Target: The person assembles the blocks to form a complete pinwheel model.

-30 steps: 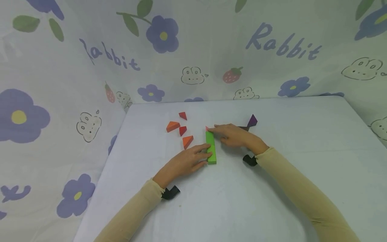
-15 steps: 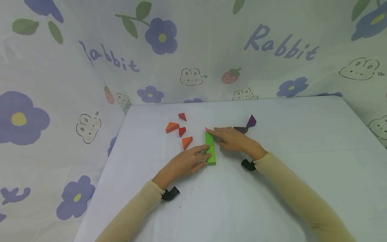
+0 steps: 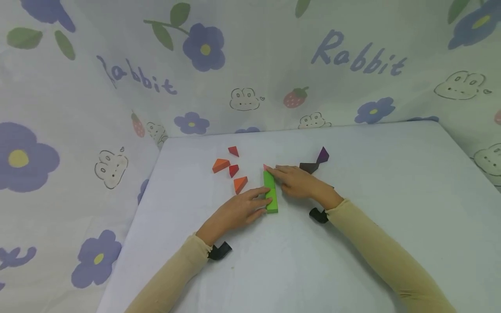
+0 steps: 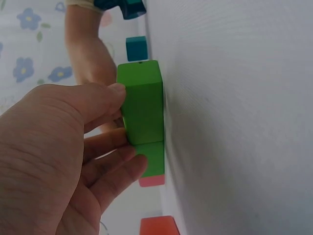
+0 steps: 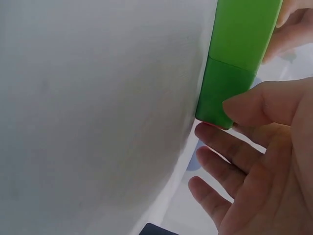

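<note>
Two green blocks (image 3: 271, 202) lie end to end on the white table, with a small pink triangular block (image 3: 265, 167) at their far end. My left hand (image 3: 239, 212) rests along their left side; its loosely extended fingertips touch the green blocks, and the left wrist view shows the thumb against the nearer block's edge. At the far end is my right hand (image 3: 299, 181). Its index finger touches the pink block's end, and the thumb lies against the farther green block (image 5: 222, 93). Most of the pink block is hidden in the right wrist view.
Left of the row lie two orange blocks (image 3: 240, 184) and two small red blocks (image 3: 233, 170). Beyond my right hand, a dark brown block (image 3: 309, 168) touches a purple triangular block (image 3: 323, 155). A patterned cloth (image 3: 250, 65) rises behind the table.
My right hand has shifted slightly toward me, so more of the dark brown block shows. The left hand stays on the green blocks. The head view has shifted a little.
</note>
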{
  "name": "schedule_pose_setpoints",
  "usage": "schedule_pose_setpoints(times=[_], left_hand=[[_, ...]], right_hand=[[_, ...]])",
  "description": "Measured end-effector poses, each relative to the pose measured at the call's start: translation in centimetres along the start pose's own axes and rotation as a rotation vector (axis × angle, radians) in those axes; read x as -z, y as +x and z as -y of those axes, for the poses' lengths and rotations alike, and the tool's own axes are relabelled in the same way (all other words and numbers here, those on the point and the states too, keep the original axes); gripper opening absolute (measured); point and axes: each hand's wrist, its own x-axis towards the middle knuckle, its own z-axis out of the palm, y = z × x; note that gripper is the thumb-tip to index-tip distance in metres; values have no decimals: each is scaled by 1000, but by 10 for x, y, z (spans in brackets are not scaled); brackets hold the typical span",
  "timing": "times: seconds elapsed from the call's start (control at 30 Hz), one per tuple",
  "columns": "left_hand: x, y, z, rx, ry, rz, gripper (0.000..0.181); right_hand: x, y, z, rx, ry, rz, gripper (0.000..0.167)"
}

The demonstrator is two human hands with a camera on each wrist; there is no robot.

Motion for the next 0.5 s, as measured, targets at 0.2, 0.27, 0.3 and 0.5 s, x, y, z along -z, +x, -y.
schedule_pose_setpoints(times=[0.2,0.27,0.3,0.5], left_hand=[[-1,-2,1,15,4,4,40],[-1,-2,1,15,1,1,39],[-1,-1,1,15,-3,-1,39],[-1,0,0,13,-9,1,39]], right_hand=[[13,-9,-4,-23,34,-6,59],[23,-17,-9,-46,69,-28,56],[28,-23,-12,-53,84,-45,54],[53,-58,-35,-110,96,-92,50]])
